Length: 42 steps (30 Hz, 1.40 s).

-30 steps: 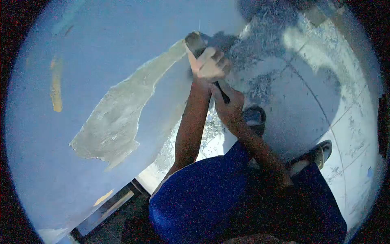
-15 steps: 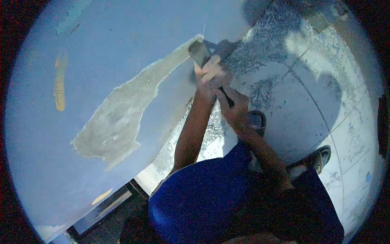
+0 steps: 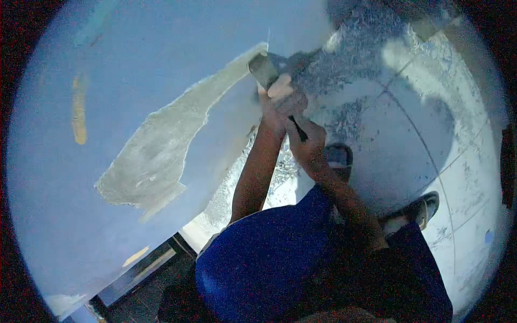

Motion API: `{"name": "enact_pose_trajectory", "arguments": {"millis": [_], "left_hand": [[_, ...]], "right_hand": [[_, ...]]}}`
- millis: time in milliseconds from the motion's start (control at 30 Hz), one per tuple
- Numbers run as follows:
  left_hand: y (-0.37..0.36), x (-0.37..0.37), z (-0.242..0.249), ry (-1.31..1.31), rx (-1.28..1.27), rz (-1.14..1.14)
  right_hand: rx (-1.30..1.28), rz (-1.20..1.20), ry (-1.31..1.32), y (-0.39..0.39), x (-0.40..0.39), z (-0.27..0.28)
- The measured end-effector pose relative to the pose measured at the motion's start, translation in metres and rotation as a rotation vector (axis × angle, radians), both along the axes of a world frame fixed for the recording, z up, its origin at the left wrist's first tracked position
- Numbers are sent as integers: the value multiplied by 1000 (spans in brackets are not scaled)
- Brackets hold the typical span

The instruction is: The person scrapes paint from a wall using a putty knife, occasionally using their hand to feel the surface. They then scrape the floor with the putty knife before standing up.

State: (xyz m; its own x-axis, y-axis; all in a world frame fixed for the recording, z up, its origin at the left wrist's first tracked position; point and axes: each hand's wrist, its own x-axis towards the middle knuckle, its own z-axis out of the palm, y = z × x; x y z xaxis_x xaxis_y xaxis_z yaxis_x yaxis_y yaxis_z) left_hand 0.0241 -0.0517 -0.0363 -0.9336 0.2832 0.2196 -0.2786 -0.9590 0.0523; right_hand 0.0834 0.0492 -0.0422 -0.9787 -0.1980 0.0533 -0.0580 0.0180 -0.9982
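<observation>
Both my hands are closed around a scraper (image 3: 262,70) with a wide flat blade and a black handle. My left hand (image 3: 277,102) is nearer the blade, with fingers wrapped round the tool. Lower on the handle, my right hand (image 3: 308,145) grips close beside it. The blade lies against the blue wall (image 3: 107,107) at the upper end of a long bare grey patch (image 3: 156,156). Parts of the tool are hidden by the fingers.
Debris lies scattered on the tiled floor (image 3: 441,226) below the wall. My sandalled feet (image 3: 428,207) are at the right. A yellow mark (image 3: 79,116) runs down the wall at the left. A dark opening (image 3: 145,285) is at the lower left.
My right hand has shifted very slightly left and the view has moved a little. Both hands keep their grip, and the blade stays at the patch's upper end.
</observation>
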Motion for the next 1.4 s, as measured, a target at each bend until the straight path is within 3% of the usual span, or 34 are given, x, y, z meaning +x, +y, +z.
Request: {"name": "enact_pose_trajectory", "arguments": {"millis": [100,133,200,333,433,467,567,600,800,967,1100,1200,1300,1400], "left_hand": [[-1,-5,15,-147,-58,5],[-3,-12,21,-72,-54,-104],[-2,-8,21,-127,-66,-53],[-4,-8,24,-184,-198,119],[1,-6,33,-479,-462,243],[-5,-6,24,-429,-469,206],[-3,-1,23,-509,-600,309],[-3,-6,20,-393,-475,242],[-6,7,8,-322,-343,173],[-2,22,0,-454,-463,227],[0,16,7,-543,-600,269],[-1,20,2,-583,-483,262],[1,19,5,-457,-506,288],[-4,15,3,-495,-726,304]], "right_hand": [[-26,-81,74,-3,-11,-5],[-33,-56,11,-1,-8,-3],[-54,27,-80,2,-10,2],[-36,-12,77,4,-20,3],[56,40,111,13,-16,-4],[146,102,161,13,-10,-12],[-6,32,36,9,-22,4],[-16,27,17,10,-28,7],[40,-35,85,-1,-5,-4],[-93,-117,119,-14,-11,-11],[-32,18,42,1,-17,4],[-37,1,8,6,-16,7],[-4,-17,89,-1,-18,1],[15,-29,92,4,-25,-1]]}}
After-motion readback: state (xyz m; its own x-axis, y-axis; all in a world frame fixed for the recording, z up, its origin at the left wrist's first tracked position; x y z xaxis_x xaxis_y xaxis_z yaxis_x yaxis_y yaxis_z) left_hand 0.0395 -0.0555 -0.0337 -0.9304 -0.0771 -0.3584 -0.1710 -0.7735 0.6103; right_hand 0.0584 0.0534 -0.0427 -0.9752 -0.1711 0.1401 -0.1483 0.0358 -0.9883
